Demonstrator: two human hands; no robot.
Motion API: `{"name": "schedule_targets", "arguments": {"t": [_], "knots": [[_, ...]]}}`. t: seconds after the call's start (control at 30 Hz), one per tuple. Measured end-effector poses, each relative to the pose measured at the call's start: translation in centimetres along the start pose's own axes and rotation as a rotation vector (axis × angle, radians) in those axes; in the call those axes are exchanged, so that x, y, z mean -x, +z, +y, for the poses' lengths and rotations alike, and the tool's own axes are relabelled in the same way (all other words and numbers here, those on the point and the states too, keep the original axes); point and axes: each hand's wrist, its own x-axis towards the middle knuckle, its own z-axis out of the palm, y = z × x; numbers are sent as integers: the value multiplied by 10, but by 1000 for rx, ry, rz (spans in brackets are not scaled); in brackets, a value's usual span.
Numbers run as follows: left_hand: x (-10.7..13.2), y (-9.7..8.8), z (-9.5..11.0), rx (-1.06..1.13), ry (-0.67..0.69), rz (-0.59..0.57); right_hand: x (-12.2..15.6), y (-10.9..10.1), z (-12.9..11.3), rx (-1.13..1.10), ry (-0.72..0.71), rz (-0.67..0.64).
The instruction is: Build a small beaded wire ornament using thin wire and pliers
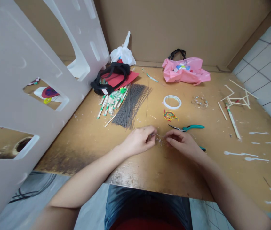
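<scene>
My left hand (141,139) is closed in a pinch on a small piece of thin wire (158,139) with tiny shiny bits on it. From the other side, the fingertips of my right hand (182,140) pinch an end of the same wire. Both hands are just above the wooden table, a short gap apart. Teal-handled pliers (193,127) lie behind my right hand, which hides part of them. A loose bundle of grey wires (131,107) rests beyond my left hand. Farther right is a wire ring with small beads (199,102).
Colored bands (170,115) and a white tape roll (172,102) lie ahead. Wrapped chopsticks (111,103) and a black head strap (111,78) sit back left, a pink bag (185,70) at the back. A stick frame (238,100) stands right; a white plastic panel (29,95) borders the left.
</scene>
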Motion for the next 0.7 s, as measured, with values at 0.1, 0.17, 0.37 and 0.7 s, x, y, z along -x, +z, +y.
{"name": "schedule_targets", "arguments": {"t": [0.1, 0.17, 0.37, 0.7], "knots": [[0, 0, 0, -16, 14, -5, 1, -3, -1, 132, -56, 79], [1, -1, 0, -16, 21, -13, 3, -14, 0, 273, -121, 173], [0, -8, 3, -14, 56, -43, 19, -70, 23, 1049, -241, 98], [3, -18, 5, 84, 89, -178, 14, -84, 24, 1426, -200, -120]]}}
